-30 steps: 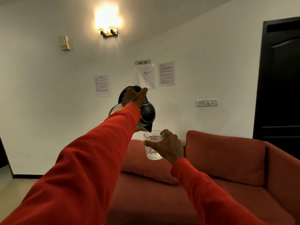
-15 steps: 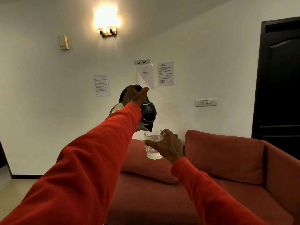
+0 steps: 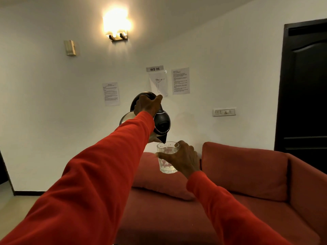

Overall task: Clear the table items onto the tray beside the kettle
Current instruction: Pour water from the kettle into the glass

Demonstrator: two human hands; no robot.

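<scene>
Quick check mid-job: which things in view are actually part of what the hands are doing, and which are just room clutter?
In use:
- kettle, tilted, gripped by the left hand
- glass tumbler, held under the spout by the right hand

Just there:
- red sofa and its cushion
- wall lamp
- papers on the wall
- switch plate
- dark door

No tray or table shows.

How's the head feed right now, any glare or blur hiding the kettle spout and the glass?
Head view: the wall lamp is blown out, its glare staying high on the wall; the kettle reads dark with little detail, spout edge just visible over the glass; glass sharp enough, water level unclear; wide-angle bending stretches the sleeves near the bottom edge.
</scene>
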